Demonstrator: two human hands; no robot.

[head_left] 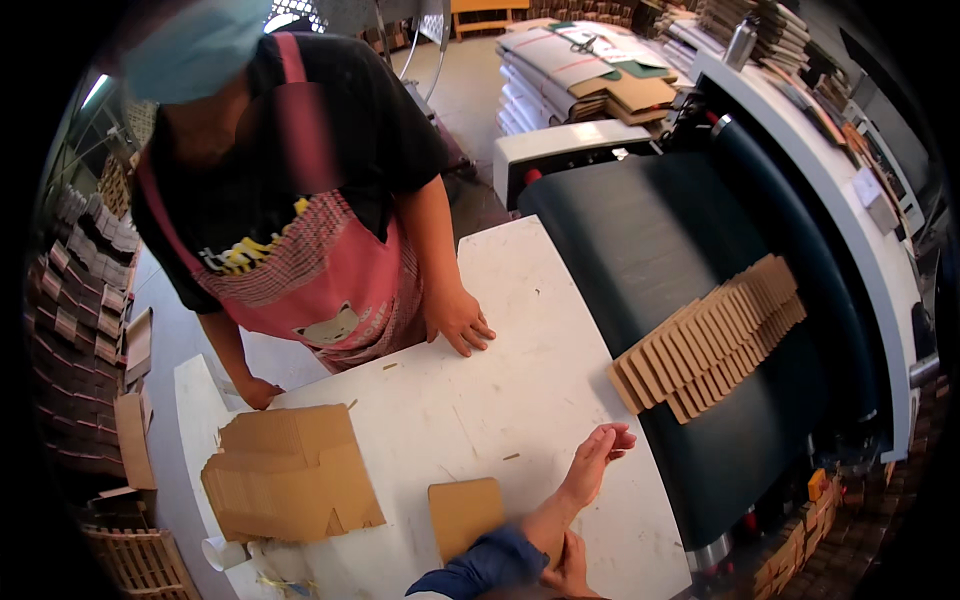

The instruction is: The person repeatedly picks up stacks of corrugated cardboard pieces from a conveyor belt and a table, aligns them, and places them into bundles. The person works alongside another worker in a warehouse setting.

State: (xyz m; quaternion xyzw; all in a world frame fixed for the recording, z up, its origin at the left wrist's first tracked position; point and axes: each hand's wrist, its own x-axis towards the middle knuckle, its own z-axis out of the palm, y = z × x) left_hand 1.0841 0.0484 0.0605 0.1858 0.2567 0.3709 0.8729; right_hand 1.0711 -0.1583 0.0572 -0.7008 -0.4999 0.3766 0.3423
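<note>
My left hand (598, 456) reaches over the white table near its right edge, a blue sleeve pushed back along the forearm. It holds nothing, and its loosely bent fingers are apart. My right hand (570, 572) is at the lower edge, close against my left forearm; its fingers are mostly hidden behind that arm. A small brown cardboard piece (465, 512) lies flat beside the sleeve, partly covered by it. Right of my left hand, a fanned row of brown cardboard pieces (708, 340) lies overlapping on the dark conveyor belt (640, 215).
Across the white table (520, 300) stands a masked person in a pink apron (330, 290), one hand (460, 320) on the tabletop. A torn-edged cardboard sheet (290, 470) lies at left. Stacked cardboard (590, 70) stands behind the belt; a wooden pallet (145, 560) is lower left.
</note>
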